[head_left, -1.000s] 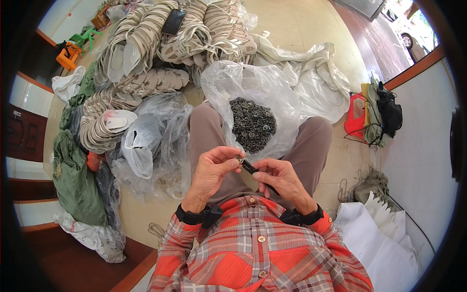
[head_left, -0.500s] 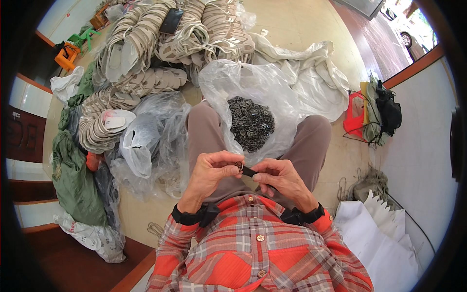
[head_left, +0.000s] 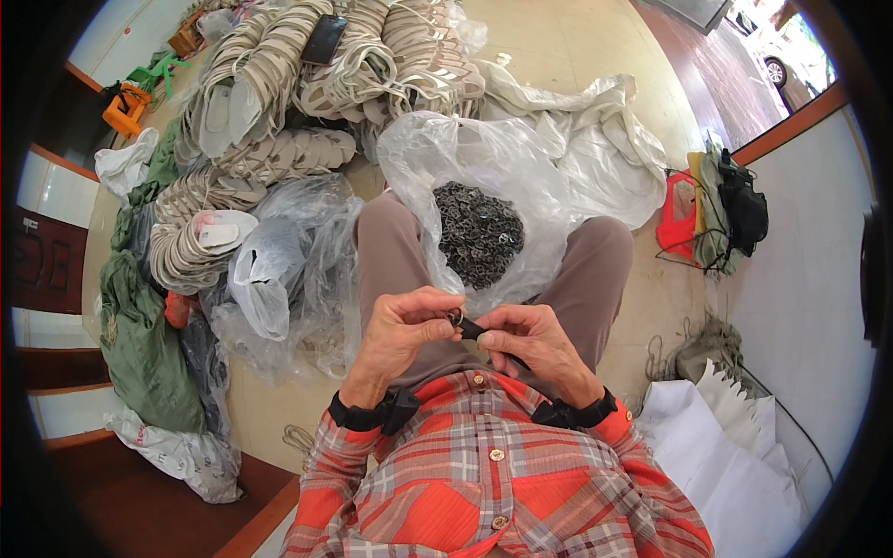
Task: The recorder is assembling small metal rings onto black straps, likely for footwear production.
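Above my lap, my left hand (head_left: pixel 407 327) pinches a small metal buckle (head_left: pixel 455 317) between thumb and fingertips. A short black strap (head_left: pixel 471 329) meets the buckle, and my right hand (head_left: pixel 538 342) is closed on its other part. Whether the strap passes through the buckle is too small to tell. Just beyond my hands, between my knees, a clear plastic bag (head_left: pixel 416 153) lies spread, holding a heap of small dark metal buckles (head_left: pixel 479 232).
Stacked beige shoe uppers (head_left: pixel 251 84) fill the far left, with a black phone (head_left: pixel 325 39) on top. Crumpled clear plastic bags (head_left: pixel 270 279) lie left of my knee. A white sheet (head_left: pixel 605 158) spreads beyond my right knee; a red bag (head_left: pixel 677 219) sits by the right wall.
Both hands keep nearly the same place and grip, still joined at the buckle and strap. Only tiny shifts of the fingers show.
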A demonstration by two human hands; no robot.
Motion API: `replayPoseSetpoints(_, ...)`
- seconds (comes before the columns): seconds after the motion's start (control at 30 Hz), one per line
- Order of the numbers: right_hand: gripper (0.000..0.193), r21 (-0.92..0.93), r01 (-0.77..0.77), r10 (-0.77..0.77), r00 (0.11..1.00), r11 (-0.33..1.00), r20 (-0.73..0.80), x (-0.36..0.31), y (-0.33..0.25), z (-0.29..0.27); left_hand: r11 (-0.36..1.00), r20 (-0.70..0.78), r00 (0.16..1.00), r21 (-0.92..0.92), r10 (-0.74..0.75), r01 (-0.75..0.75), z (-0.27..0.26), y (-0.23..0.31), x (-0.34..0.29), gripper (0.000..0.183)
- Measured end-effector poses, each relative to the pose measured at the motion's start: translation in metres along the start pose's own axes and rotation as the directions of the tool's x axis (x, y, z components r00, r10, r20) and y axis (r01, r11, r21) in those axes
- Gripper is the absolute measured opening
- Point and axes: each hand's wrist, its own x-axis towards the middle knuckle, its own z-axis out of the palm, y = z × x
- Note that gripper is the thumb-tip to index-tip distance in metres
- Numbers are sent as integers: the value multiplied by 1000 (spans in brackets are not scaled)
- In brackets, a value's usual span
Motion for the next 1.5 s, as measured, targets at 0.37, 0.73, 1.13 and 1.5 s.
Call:
replayPoseSetpoints(0.37, 18, -92, 40, -40, 999, 995, 5, 0, -3, 8, 942, -15, 974, 251, -225, 222, 5, 14, -4, 28)
replayPoseSetpoints(0.73, 21, -103, 32, -27, 999, 994, 47, -1, -12, 6, 979, -48, 989, 143, -142, 148, 1, 9, -8, 27)
replayPoseSetpoints(1.13, 15, -426, 88, -89, 996, 900, 18, 0, -3, 6, 937, -106, 957, 200, -270, 286, 8, 7, -13, 24)
replayPoseSetpoints(1.5, 32, -902, 373, -661, 736, 217, 146, 15, 8, 33, 702, -297, 924, 710, 241, 45, 29, -19, -11, 20)
